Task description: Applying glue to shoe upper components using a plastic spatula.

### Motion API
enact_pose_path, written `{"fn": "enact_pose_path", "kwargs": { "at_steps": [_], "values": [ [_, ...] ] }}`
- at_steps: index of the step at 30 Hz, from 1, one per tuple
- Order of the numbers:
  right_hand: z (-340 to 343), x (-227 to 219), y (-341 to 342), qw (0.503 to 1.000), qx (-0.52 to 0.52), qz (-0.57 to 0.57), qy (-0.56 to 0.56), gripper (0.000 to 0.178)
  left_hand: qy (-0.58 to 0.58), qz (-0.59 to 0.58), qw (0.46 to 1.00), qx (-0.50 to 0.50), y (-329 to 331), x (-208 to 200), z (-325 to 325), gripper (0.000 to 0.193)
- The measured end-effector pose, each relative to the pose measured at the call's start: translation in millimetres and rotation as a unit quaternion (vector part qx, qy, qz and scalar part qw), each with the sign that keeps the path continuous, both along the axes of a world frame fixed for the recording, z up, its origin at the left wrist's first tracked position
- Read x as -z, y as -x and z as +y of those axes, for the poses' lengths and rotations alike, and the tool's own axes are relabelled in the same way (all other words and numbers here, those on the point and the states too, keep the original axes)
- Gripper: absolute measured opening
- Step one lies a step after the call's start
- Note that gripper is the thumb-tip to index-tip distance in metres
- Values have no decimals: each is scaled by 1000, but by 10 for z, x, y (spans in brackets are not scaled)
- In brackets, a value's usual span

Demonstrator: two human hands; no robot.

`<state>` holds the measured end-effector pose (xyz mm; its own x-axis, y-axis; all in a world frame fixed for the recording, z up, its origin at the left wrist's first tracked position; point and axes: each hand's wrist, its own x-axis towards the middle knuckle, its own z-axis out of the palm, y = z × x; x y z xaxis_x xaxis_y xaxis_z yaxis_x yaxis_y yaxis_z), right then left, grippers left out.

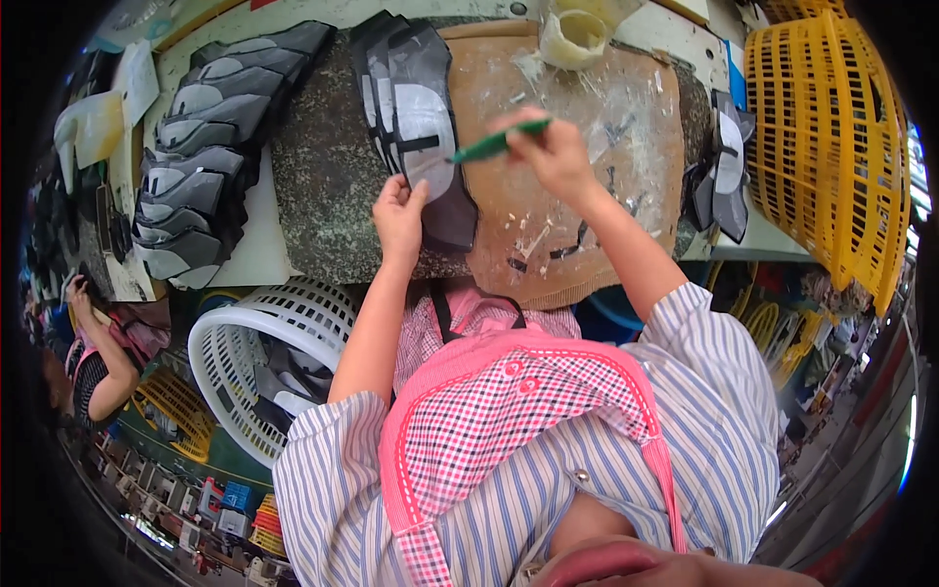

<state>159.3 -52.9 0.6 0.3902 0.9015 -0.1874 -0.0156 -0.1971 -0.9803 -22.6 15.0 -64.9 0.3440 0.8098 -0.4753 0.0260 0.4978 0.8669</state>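
Note:
A fanned stack of dark grey cut pieces (442, 210), which look like shoe uppers with pale grey patches, lies on the bench before me. My left hand (399, 217) pinches the left edge of the top piece between thumb and fingers. In my right hand (558, 161) is a slim green brush (489, 146), slanting down to the left. Its tip meets the pale patch just below a short black strip; the bristles are too blurred to make out. Under and to the right of the stack lies a glue-stained brown cardboard sheet (626, 176).
At the cardboard's far edge stands a crusted, yellowish glue pot (573, 39). Overlapping rows of similar pieces (201, 186) lie on the left, a smaller pile (729, 166) on the right. A yellow basket (822, 147) stands far right; a white basket (220, 362) holds pieces below the bench.

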Motion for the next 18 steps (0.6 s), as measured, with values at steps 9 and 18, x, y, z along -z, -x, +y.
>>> {"fn": "enact_pose_path", "kwargs": {
  "at_steps": [9,18],
  "values": [
    [397,45,-81,954,-112,-261,98,15,6,64,997,49,87,161,56,7],
    [-226,780,233,998,29,10,52,16,83,-1,996,29,95,163,64,5]
  ]
}}
